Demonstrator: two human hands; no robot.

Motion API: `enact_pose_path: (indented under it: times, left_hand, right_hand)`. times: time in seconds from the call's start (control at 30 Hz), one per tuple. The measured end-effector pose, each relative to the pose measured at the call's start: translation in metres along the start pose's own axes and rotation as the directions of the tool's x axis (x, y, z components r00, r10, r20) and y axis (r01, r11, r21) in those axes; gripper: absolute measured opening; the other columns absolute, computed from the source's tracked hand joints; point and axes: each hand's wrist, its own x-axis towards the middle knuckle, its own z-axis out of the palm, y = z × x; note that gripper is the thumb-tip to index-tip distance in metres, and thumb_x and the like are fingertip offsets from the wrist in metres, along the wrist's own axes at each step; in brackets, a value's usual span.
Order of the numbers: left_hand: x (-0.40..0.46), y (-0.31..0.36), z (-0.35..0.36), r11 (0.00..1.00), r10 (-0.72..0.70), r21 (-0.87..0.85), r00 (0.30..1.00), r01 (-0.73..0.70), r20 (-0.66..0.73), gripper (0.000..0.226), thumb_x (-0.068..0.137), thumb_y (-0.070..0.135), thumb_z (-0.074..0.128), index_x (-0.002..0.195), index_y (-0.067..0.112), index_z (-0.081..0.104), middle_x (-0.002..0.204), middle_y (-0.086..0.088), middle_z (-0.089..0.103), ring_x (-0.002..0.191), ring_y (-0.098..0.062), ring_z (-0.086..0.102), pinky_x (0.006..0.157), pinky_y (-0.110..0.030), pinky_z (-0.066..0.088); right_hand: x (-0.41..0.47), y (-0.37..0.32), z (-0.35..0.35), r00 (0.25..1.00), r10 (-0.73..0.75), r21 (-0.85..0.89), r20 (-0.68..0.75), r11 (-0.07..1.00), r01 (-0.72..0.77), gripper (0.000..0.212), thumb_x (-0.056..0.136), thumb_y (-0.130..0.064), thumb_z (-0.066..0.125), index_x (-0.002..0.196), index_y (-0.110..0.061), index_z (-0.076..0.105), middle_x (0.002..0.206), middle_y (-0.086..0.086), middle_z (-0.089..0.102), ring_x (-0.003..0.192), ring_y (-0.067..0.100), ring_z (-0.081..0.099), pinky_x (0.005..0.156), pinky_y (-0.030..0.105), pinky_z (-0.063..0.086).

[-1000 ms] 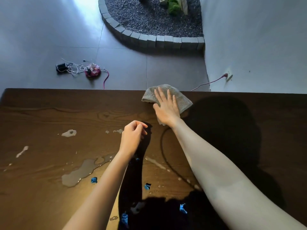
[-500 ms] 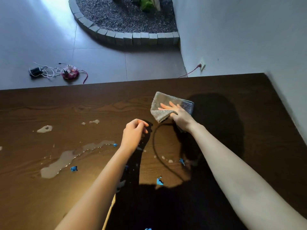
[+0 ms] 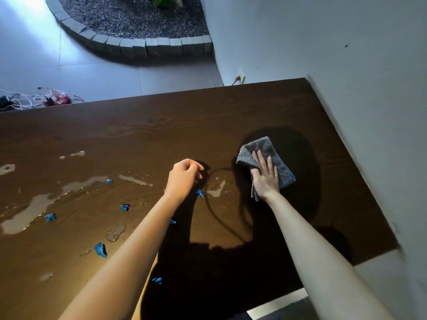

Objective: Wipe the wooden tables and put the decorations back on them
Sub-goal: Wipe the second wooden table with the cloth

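A dark brown wooden table (image 3: 138, 139) fills the view. My right hand (image 3: 264, 176) presses flat, fingers straight, on a folded grey cloth (image 3: 265, 146) lying on the table's right part, close to the wall. My left hand (image 3: 182, 179) hovers over the middle of the table with its fingers curled toward the thumb; nothing shows in it. Pale water puddles (image 3: 30, 211) spread over the left part of the table. Several small blue scraps (image 3: 100, 250) lie scattered among them. No decorations are in view.
A white wall (image 3: 346, 65) runs along the table's right edge. Beyond the far edge is grey tiled floor with a tangle of cables and a red device (image 3: 55, 100). A gravel bed edged with stone blocks (image 3: 147, 47) lies further back.
My right hand has slid the cloth from the far edge to the right and nearer, toward the wall. My left hand has kept its curled pose over the middle.
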Motion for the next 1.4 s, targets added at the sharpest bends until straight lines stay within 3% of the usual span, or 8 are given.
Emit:
enact_pose_path:
  times: [0.3,0.5,0.67,0.93,1.07,1.17,1.27,1.4]
  left_hand:
    - [-0.023,-0.013,-0.031,1.0,-0.016,-0.004,1.0,0.016,0.006,0.028,0.096,0.009,0.039,0.08,0.016,0.061,0.069,-0.001,0.058,0.065,-0.014,0.053,0.066,-0.029,0.044]
    - [-0.031,-0.025,-0.066,0.999,-0.001,0.047,0.999,-0.001,0.032,0.028,0.095,0.009,0.04,0.079,0.016,0.061,0.066,0.001,0.058,0.06,-0.01,0.051,0.056,-0.02,0.04]
    - [-0.024,-0.032,-0.086,0.999,-0.009,0.053,1.0,0.008,0.015,0.029,0.095,0.007,0.039,0.079,0.016,0.061,0.067,0.0,0.058,0.06,-0.009,0.051,0.056,-0.019,0.04]
    - [0.003,-0.029,-0.108,0.999,-0.037,-0.011,0.999,0.037,-0.015,0.024,0.097,0.011,0.042,0.084,0.014,0.063,0.073,-0.001,0.058,0.069,-0.012,0.056,0.064,-0.023,0.047]
    - [0.016,-0.024,-0.128,0.999,-0.031,-0.045,0.997,0.028,-0.076,0.025,0.094,0.007,0.042,0.08,0.012,0.062,0.07,-0.004,0.057,0.063,-0.012,0.053,0.049,-0.015,0.045]
    - [0.02,-0.024,-0.145,0.997,-0.024,-0.071,0.996,0.018,-0.09,0.023,0.095,0.007,0.042,0.084,0.01,0.062,0.071,-0.004,0.056,0.064,-0.011,0.053,0.047,-0.011,0.044]
    - [0.021,-0.028,-0.161,0.999,-0.011,-0.049,0.992,0.005,-0.124,0.023,0.094,0.009,0.044,0.08,0.014,0.062,0.069,-0.002,0.057,0.062,-0.011,0.053,0.051,-0.017,0.043]
    - [0.014,-0.034,-0.18,1.0,-0.026,-0.015,0.987,0.024,-0.158,0.024,0.093,0.01,0.045,0.078,0.015,0.062,0.066,0.0,0.058,0.056,-0.009,0.049,0.052,-0.019,0.038]
  right_hand:
    - [-0.05,-0.029,0.05,0.942,0.265,0.094,-0.208,0.964,-0.25,0.053,0.102,-0.033,0.014,0.151,-0.024,-0.005,0.159,-0.007,-0.011,0.146,0.017,-0.012,0.117,0.036,-0.011]
    - [-0.072,-0.087,0.088,0.852,0.472,0.224,-0.225,0.876,-0.426,0.056,0.102,-0.034,0.013,0.151,-0.017,-0.008,0.159,-0.002,-0.013,0.146,0.021,-0.012,0.116,0.038,-0.01]
    - [-0.065,-0.121,0.098,0.817,0.524,0.27,-0.243,0.845,-0.461,0.057,0.102,-0.032,0.018,0.152,-0.014,-0.004,0.16,0.001,-0.009,0.147,0.024,-0.009,0.117,0.04,-0.007]
    - [-0.01,-0.187,0.1,0.939,0.288,0.065,-0.189,0.958,-0.281,0.062,0.102,-0.035,0.02,0.15,-0.013,-0.012,0.159,0.004,-0.016,0.146,0.026,-0.012,0.117,0.041,-0.008]
    - [0.015,-0.217,0.1,0.984,0.111,-0.015,-0.141,0.993,-0.114,0.058,0.102,-0.036,0.017,0.151,-0.016,-0.009,0.159,0.0,-0.015,0.146,0.021,-0.013,0.116,0.037,-0.011]
    - [0.026,-0.243,0.107,0.998,-0.05,-0.04,-0.048,0.998,0.049,0.055,0.102,-0.035,0.014,0.15,-0.021,-0.009,0.158,-0.004,-0.016,0.145,0.016,-0.016,0.115,0.034,-0.015]
    - [0.022,-0.272,0.117,0.976,-0.199,0.088,0.087,0.978,0.191,0.051,0.102,-0.031,0.017,0.151,-0.028,0.0,0.158,-0.01,-0.01,0.145,0.009,-0.012,0.115,0.029,-0.013]
    - [0.01,-0.289,0.127,0.959,-0.196,0.35,0.207,0.93,0.115,0.047,0.1,-0.034,0.022,0.147,-0.041,0.02,0.16,-0.008,0.006,0.147,0.015,0.0,0.117,0.037,0.003]
